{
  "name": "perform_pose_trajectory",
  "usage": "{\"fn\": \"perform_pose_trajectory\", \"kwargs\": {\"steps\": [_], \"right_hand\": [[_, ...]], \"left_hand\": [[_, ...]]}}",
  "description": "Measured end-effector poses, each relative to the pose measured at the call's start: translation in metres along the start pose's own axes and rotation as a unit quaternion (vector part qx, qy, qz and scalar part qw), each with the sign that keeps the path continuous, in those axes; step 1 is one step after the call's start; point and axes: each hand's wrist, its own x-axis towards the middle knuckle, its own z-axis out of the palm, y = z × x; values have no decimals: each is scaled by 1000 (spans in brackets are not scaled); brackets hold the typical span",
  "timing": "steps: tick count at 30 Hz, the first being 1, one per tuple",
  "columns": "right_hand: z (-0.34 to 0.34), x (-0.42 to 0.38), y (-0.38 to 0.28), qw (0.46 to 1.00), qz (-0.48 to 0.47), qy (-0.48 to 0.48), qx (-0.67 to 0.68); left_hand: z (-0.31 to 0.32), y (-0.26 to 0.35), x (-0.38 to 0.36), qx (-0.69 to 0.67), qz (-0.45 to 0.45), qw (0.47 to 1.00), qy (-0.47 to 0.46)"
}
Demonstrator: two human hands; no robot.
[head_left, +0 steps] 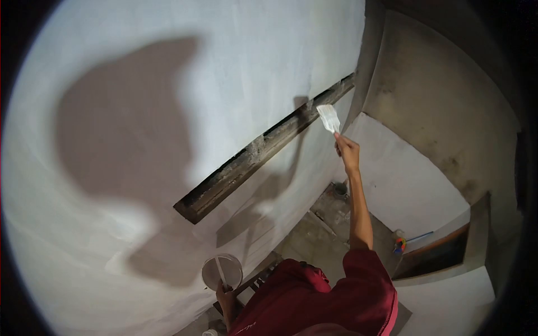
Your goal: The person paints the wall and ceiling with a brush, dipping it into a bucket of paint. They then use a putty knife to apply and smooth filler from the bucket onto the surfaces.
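The right hand (347,152), at the end of a raised, outstretched arm in a dark red short sleeve (367,274), grips the handle of a wide flat brush with a white-coated head (329,118). The brush is held up at the far end of a long, narrow, dark recess with rough edges (263,148), which runs slantwise across a large whitish wall (274,50); whether its bristles touch the surface cannot be told. At the near left, low down, the left hand (226,298) is closed at the rim of a round, pale, open container (207,274), with a light-coloured stick (221,271) lying across its opening; how the fingers share their hold between rim and stick is unclear. Broad dark shadows (129,123) fall on the wall to the left of the recess and over part of it. Farther off, a small round grey vessel (339,190) sits on the stained grey floor (314,238). To the right, a small multicoloured object (399,245) lies beside a thin blue rod (420,237), near a dark framed opening (437,255).
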Motion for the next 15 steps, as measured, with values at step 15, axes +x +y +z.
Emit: {"fn": "perform_pose_trajectory", "kwargs": {"steps": [15], "right_hand": [[39,50,19,984,8,-22,179]], "left_hand": [[-8,-21,18,40,-121,992,13]]}}
